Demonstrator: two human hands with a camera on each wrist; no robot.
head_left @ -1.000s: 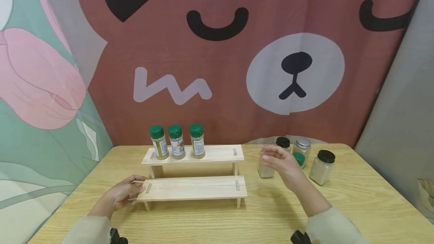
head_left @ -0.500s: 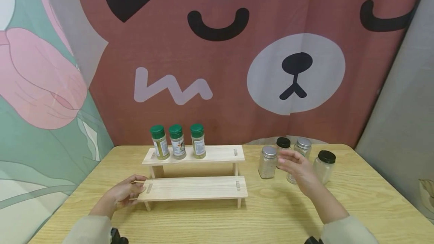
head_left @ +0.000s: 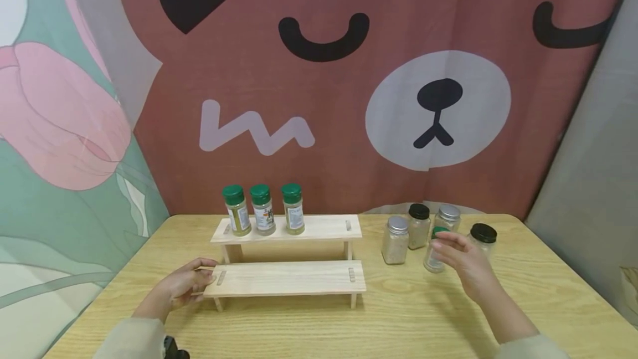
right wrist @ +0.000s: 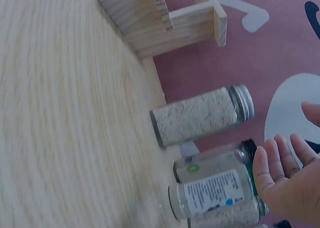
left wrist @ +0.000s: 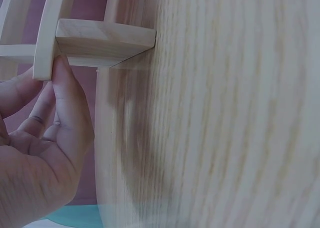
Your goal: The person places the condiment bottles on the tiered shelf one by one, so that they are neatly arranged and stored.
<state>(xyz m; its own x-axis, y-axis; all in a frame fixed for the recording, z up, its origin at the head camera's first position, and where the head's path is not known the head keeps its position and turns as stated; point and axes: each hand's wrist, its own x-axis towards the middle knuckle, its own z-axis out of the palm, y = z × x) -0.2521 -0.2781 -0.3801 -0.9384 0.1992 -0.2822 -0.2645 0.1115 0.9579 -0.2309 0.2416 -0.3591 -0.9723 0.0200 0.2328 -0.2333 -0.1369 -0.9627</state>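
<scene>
My left hand (head_left: pixel 185 286) pinches the left end of the lower board of a two-tier wooden rack (head_left: pixel 284 278). The left wrist view shows its thumb and fingers on either side of the board's edge (left wrist: pixel 46 43). Three green-capped spice jars (head_left: pixel 264 220) stand at the left of the upper tier. My right hand (head_left: pixel 466 265) is at a green-capped spice jar (head_left: pixel 433 259) on the table, fingers extended. In the right wrist view that jar's label (right wrist: pixel 215 190) faces the camera, and the fingertips are beside its cap.
Around the right hand stand a silver-lidded jar (head_left: pixel 395 242), a black-lidded jar (head_left: pixel 418 227), another silver-lidded jar (head_left: pixel 447 215) and a second black-lidded jar (head_left: pixel 483 232), partly hidden by the hand. A bear-print curtain (head_left: pixel 329 104) hangs behind the wooden table (head_left: pixel 279 331).
My right hand has moved right, from in front of the near silver-lidded jar to the green-capped jar beside it. My left hand stays on the rack.
</scene>
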